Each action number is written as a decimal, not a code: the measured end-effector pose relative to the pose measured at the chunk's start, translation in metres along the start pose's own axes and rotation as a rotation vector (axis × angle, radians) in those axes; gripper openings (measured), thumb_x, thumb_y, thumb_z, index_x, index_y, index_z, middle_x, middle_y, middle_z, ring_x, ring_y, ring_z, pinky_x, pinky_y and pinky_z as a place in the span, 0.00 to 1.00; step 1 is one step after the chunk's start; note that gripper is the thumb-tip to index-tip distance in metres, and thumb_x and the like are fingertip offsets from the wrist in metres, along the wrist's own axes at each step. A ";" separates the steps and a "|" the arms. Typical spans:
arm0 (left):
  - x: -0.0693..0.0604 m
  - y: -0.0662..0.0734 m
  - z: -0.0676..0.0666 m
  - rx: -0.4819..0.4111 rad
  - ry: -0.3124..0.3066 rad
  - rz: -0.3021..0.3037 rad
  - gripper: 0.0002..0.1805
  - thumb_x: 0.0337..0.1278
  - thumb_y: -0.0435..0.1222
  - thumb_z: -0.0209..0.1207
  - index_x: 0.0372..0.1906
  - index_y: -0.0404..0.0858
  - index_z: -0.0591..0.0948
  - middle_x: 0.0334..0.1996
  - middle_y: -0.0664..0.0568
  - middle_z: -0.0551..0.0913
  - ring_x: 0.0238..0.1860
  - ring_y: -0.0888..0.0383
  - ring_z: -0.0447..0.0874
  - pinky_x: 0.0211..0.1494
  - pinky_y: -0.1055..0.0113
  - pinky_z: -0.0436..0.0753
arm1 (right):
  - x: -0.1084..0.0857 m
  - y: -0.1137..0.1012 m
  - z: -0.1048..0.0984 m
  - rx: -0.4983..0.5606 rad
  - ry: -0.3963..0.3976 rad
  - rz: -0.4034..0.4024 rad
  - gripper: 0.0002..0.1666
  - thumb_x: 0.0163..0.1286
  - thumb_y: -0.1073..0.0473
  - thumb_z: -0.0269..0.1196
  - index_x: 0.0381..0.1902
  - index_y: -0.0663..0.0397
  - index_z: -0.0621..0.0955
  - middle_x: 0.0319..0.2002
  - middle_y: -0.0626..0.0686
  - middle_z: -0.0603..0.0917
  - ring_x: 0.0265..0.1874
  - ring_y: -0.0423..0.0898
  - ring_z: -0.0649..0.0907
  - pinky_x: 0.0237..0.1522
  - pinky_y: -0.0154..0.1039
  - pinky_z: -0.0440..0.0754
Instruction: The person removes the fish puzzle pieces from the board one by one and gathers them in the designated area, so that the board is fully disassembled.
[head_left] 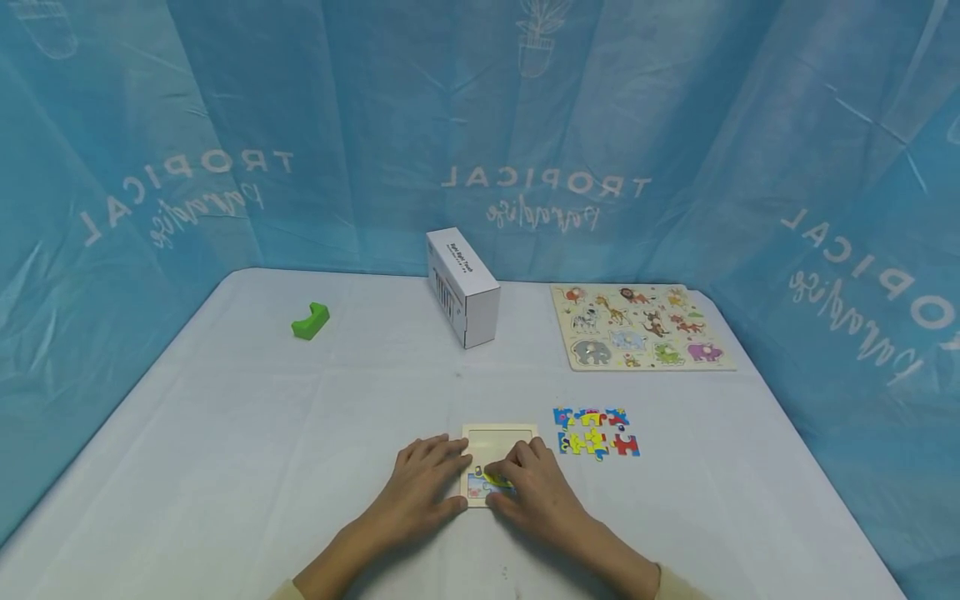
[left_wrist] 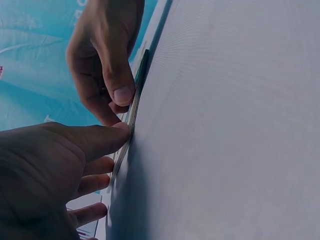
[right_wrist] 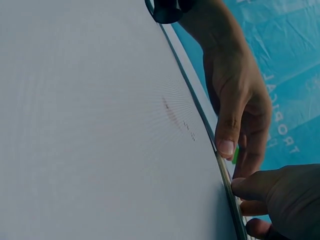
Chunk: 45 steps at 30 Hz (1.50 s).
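– Hands?
– Left hand (head_left: 422,482), fingers extended against puzzle tray (head_left: 499,427); right hand (head_left: 543,493) curled over yellow piece (head_left: 497,480), grip hidden, cannot tell.
– Tray?
– About midway between side edges of table (head_left: 360,387); near edge cut off.
– Beyond?
– Animal board (head_left: 637,333), far right corner.

The head camera looks forward and down from above the near side of the table (head_left: 225,433), far enough back to take in its far edge and the curtain (head_left: 480,108). The left wrist camera sits low and close by the left hand (head_left: 423,483), its picture rolled so that the table fills the right side and the curtain the upper left. The right wrist camera is nearly its mirror, low beside the right hand (head_left: 542,490), table at left, curtain at right. Both wrist views share the two hands and the frame (head_left: 500,427), caught almost edge-on; the head view shows these smaller, from above.
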<state>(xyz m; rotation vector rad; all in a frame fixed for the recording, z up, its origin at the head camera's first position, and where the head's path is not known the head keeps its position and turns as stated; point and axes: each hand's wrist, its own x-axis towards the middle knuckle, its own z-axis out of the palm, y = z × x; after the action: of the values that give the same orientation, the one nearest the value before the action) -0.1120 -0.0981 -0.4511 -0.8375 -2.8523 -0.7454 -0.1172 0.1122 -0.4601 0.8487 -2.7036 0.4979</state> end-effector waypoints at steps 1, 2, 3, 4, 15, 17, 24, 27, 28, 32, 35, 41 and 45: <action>0.000 0.000 0.000 0.001 0.002 0.001 0.27 0.48 0.43 0.66 0.55 0.39 0.78 0.62 0.48 0.74 0.65 0.43 0.67 0.64 0.39 0.62 | 0.000 -0.001 0.000 0.000 -0.004 0.010 0.18 0.51 0.48 0.71 0.41 0.42 0.85 0.32 0.43 0.76 0.34 0.38 0.67 0.39 0.34 0.67; 0.000 0.000 0.001 0.004 0.005 0.002 0.27 0.47 0.43 0.66 0.55 0.39 0.78 0.62 0.48 0.74 0.65 0.43 0.67 0.64 0.39 0.62 | 0.000 -0.001 0.000 0.001 -0.007 0.018 0.18 0.51 0.48 0.71 0.41 0.43 0.85 0.32 0.43 0.76 0.34 0.38 0.67 0.39 0.34 0.67; 0.000 0.000 0.001 0.004 0.007 0.003 0.27 0.47 0.43 0.66 0.55 0.39 0.78 0.62 0.48 0.74 0.65 0.43 0.67 0.64 0.39 0.62 | 0.000 -0.002 0.000 0.001 -0.009 0.025 0.18 0.51 0.49 0.71 0.41 0.43 0.85 0.32 0.43 0.76 0.34 0.38 0.66 0.39 0.34 0.67; 0.000 -0.001 0.001 0.003 0.009 0.004 0.27 0.47 0.43 0.66 0.55 0.39 0.78 0.62 0.48 0.74 0.65 0.43 0.67 0.64 0.39 0.62 | -0.001 -0.002 0.000 -0.001 -0.011 0.032 0.18 0.51 0.49 0.71 0.42 0.43 0.85 0.32 0.43 0.76 0.35 0.38 0.66 0.38 0.34 0.66; -0.002 -0.001 0.001 -0.009 -0.002 0.008 0.27 0.49 0.43 0.66 0.56 0.39 0.77 0.63 0.47 0.73 0.65 0.42 0.66 0.65 0.37 0.61 | -0.001 -0.005 0.001 -0.019 -0.017 0.066 0.16 0.52 0.47 0.70 0.41 0.40 0.86 0.33 0.42 0.75 0.35 0.38 0.66 0.40 0.36 0.66; -0.002 -0.001 0.001 -0.012 -0.005 0.006 0.27 0.49 0.43 0.66 0.56 0.39 0.77 0.63 0.47 0.73 0.66 0.42 0.66 0.65 0.37 0.61 | -0.001 -0.005 0.002 -0.021 -0.013 0.070 0.16 0.52 0.47 0.70 0.40 0.40 0.85 0.33 0.42 0.74 0.35 0.38 0.66 0.40 0.36 0.66; -0.001 -0.001 0.001 -0.007 -0.004 0.008 0.27 0.49 0.43 0.66 0.56 0.39 0.77 0.63 0.47 0.73 0.65 0.42 0.66 0.64 0.37 0.61 | -0.001 -0.006 0.003 -0.045 0.018 0.065 0.15 0.52 0.47 0.70 0.39 0.38 0.84 0.31 0.43 0.75 0.35 0.39 0.67 0.39 0.36 0.65; -0.001 -0.002 0.001 -0.006 -0.004 0.010 0.28 0.49 0.44 0.66 0.56 0.39 0.77 0.63 0.47 0.73 0.65 0.42 0.66 0.64 0.37 0.61 | 0.000 -0.007 0.002 -0.051 0.022 0.065 0.15 0.51 0.46 0.70 0.38 0.37 0.84 0.31 0.42 0.75 0.35 0.39 0.67 0.38 0.35 0.64; -0.001 -0.002 0.001 -0.006 -0.004 0.011 0.28 0.49 0.44 0.66 0.56 0.39 0.77 0.63 0.47 0.73 0.65 0.42 0.66 0.64 0.37 0.61 | 0.000 -0.007 0.002 -0.052 0.023 0.064 0.15 0.51 0.46 0.71 0.38 0.37 0.84 0.31 0.42 0.75 0.35 0.39 0.67 0.38 0.35 0.64; -0.001 -0.002 0.001 -0.006 -0.001 0.012 0.28 0.49 0.44 0.66 0.57 0.39 0.77 0.63 0.48 0.73 0.65 0.43 0.66 0.64 0.37 0.61 | 0.001 -0.007 0.001 -0.056 0.028 0.065 0.15 0.50 0.47 0.72 0.37 0.37 0.83 0.30 0.43 0.74 0.35 0.40 0.67 0.37 0.35 0.63; -0.001 -0.002 0.001 -0.009 -0.004 0.010 0.28 0.49 0.44 0.65 0.57 0.39 0.77 0.63 0.48 0.73 0.66 0.43 0.66 0.65 0.37 0.61 | 0.001 -0.008 0.000 -0.052 0.026 0.070 0.16 0.49 0.47 0.72 0.37 0.38 0.82 0.29 0.43 0.74 0.34 0.40 0.67 0.36 0.35 0.62; -0.001 -0.001 0.000 -0.018 -0.015 0.002 0.28 0.49 0.43 0.65 0.57 0.39 0.77 0.63 0.47 0.72 0.66 0.42 0.65 0.65 0.36 0.60 | 0.001 -0.009 0.000 -0.035 0.011 0.087 0.16 0.50 0.47 0.71 0.37 0.38 0.81 0.29 0.43 0.74 0.35 0.40 0.67 0.36 0.35 0.61; -0.001 -0.001 0.000 -0.016 -0.015 0.003 0.27 0.49 0.43 0.65 0.57 0.39 0.77 0.63 0.47 0.72 0.66 0.42 0.65 0.65 0.36 0.60 | 0.001 -0.008 0.001 -0.034 0.013 0.091 0.17 0.49 0.47 0.71 0.38 0.38 0.80 0.29 0.43 0.73 0.34 0.40 0.67 0.36 0.35 0.61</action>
<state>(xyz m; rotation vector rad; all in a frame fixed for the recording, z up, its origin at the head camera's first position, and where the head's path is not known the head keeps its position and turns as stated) -0.1117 -0.0990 -0.4517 -0.8534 -2.8612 -0.7659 -0.1135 0.1048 -0.4581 0.7135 -2.7398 0.4734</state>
